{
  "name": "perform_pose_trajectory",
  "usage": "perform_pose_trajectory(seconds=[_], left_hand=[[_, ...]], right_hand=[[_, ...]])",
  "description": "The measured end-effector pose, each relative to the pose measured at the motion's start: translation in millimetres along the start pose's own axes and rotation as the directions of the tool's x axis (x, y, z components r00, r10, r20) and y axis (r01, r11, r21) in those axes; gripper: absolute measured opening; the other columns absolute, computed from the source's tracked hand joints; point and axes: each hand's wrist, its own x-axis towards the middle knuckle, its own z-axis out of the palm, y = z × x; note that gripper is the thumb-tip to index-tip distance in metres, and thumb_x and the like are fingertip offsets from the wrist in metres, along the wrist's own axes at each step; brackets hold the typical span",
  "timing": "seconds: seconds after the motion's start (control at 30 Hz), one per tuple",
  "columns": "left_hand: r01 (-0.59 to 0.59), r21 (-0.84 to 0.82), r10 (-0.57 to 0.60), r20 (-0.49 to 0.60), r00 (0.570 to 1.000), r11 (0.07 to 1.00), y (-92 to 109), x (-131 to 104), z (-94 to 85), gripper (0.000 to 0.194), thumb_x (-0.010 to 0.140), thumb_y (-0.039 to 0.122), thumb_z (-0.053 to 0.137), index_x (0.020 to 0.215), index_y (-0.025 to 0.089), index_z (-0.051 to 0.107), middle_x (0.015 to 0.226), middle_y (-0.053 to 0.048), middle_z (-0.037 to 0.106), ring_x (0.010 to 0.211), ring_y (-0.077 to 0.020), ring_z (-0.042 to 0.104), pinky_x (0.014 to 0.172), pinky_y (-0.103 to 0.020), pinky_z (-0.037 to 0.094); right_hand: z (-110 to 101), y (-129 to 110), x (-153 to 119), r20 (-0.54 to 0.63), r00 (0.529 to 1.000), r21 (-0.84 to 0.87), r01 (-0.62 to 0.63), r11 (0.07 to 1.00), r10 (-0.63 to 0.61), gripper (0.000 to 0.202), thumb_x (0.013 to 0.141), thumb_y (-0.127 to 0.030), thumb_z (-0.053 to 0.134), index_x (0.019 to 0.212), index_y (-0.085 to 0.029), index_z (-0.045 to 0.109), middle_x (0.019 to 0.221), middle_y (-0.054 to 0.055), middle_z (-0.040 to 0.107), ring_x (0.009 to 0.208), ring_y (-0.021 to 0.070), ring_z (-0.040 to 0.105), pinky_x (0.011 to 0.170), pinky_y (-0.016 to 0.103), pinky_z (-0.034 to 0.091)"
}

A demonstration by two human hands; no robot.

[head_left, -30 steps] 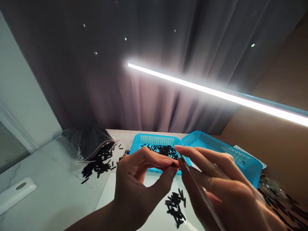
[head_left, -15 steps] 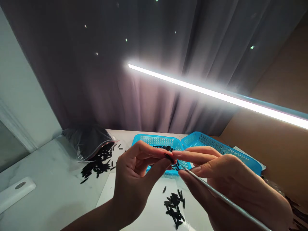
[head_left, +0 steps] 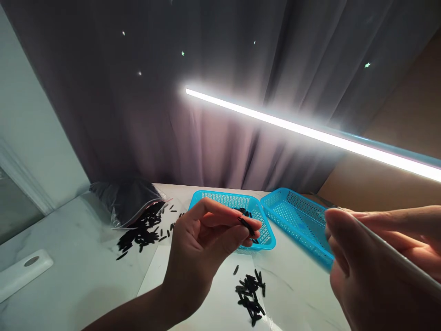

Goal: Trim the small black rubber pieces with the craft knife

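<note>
My left hand pinches a small dark, elongated piece between thumb and fingertips, above the front of a blue perforated basket. My right hand is off to the right, apart from the left, with its fingers closed round a thin, silvery stick-like tool. The tool's tip is hidden behind the hand. Below my left hand, a loose cluster of similar black pieces lies on a white sheet. More black pieces lie in the basket, partly covered by my fingers.
At the back left, a clear plastic bag spills a heap of black pieces onto the marbled tabletop. A second blue basket stands at the right. A white object lies far left. A bright tube light crosses before a dark curtain.
My right hand has pulled away rightward from the left hand, taking the silvery tool with it. My left hand has stayed nearly in place, still pinching the black piece.
</note>
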Motion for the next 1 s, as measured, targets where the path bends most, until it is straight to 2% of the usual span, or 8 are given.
perform_pose_trajectory(seconds=[0.17,0.43,0.53,0.67,0.73,0.8,0.87,1.0], left_hand=[[0.0,0.01,0.0,0.007,1.0,1.0,-0.8,-1.0,-0.1,0.014,0.096,0.013,0.077,0.093,0.026,0.075,0.099,0.003,0.086,0.089,-0.0098,0.082,0.079,-0.014,0.067],[-0.174,0.214,0.189,-0.055,0.98,0.961,-0.8,-2.8,6.4,0.028,0.086,-0.001,0.078,0.088,0.027,0.075,0.094,0.006,0.085,0.093,-0.0098,0.082,0.084,-0.015,0.067],[-0.267,0.324,0.293,-0.032,0.956,0.908,-2.4,-1.2,5.7,0.027,0.084,0.0,0.08,0.086,0.027,0.075,0.091,0.007,0.083,0.091,-0.0096,0.08,0.085,-0.018,0.067],[-0.339,0.614,0.405,0.034,0.914,0.713,-18.3,20.4,-20.8,0.012,0.09,0.014,0.078,0.09,0.024,0.073,0.091,0.002,0.082,0.091,-0.0158,0.077,0.076,-0.028,0.064],[-0.231,0.882,0.282,0.119,0.952,0.411,-30.4,37.1,-43.2,0.006,0.097,0.019,0.07,0.095,0.023,0.074,0.099,-0.003,0.082,0.095,-0.0197,0.075,0.085,-0.036,0.062],[-0.183,0.926,0.106,0.156,0.982,0.332,-42.8,49.7,-62.8,0.016,0.089,0.011,0.075,0.1,0.021,0.077,0.111,-0.007,0.082,0.109,-0.0266,0.073,0.099,-0.046,0.057],[-0.171,0.935,-0.058,0.198,0.979,0.31,-55.3,52.7,-72.4,0.01,0.087,0.011,0.076,0.094,0.02,0.077,0.102,-0.006,0.081,0.098,-0.0255,0.074,0.089,-0.041,0.059],[-0.278,0.892,-0.396,0.414,0.82,0.355,-88.2,26.6,-62.9,0.021,0.083,0.035,0.088,0.097,0.023,0.079,0.093,-0.002,0.082,0.084,-0.0246,0.078,0.078,-0.036,0.061]], right_hand=[[-0.1,1.9,12.0,0.01,1.0,-0.166,0.025,0.986,-0.024,0.021,0.096,-0.041,0.076,0.083,-0.027,0.066,0.05,-0.006,0.055,0.035,0.0087,0.042,0.034,0.028,0.032],[7.4,9.6,15.8,0.381,0.903,0.011,0.208,0.978,-0.196,0.021,0.106,-0.042,0.062,0.094,-0.035,0.078,0.066,-0.007,0.074,0.048,0.011,0.062,0.051,0.023,0.052],[13.7,6.3,9.2,0.475,0.854,0.034,0.223,0.974,-0.212,0.006,0.1,-0.04,0.072,0.101,-0.035,0.075,0.08,-0.006,0.08,0.06,0.0134,0.071,0.062,0.024,0.058],[20.7,19.2,13.3,0.434,0.878,-0.073,0.257,0.964,-0.202,0.01,0.101,-0.036,0.071,0.099,-0.028,0.075,0.077,-0.003,0.079,0.057,0.0129,0.067,0.059,0.025,0.054],[20.4,32.3,21.3,0.457,0.876,-0.147,0.243,0.959,-0.152,0.021,0.104,-0.042,0.065,0.096,-0.025,0.076,0.073,-0.002,0.076,0.055,0.0129,0.065,0.057,0.025,0.051],[17.1,45.9,30.0,0.531,0.844,-0.207,0.208,0.956,-0.068,0.035,0.107,-0.047,0.057,0.093,-0.022,0.076,0.074,0.0,0.076,0.057,0.0132,0.064,0.055,0.025,0.046],[12.1,58.8,35.6,0.552,0.833,-0.227,0.196,0.954,-0.04,0.045,0.108,-0.052,0.051,0.091,-0.019,0.076,0.075,0.002,0.075,0.062,0.0139,0.064,0.057,0.026,0.045],[0.6,91.9,21.5,0.693,0.72,-0.266,0.283,0.921,-0.021,0.045,0.111,-0.049,0.047,0.087,-0.019,0.071,0.073,0.002,0.069,0.066,0.0147,0.062,0.061,0.026,0.043]])
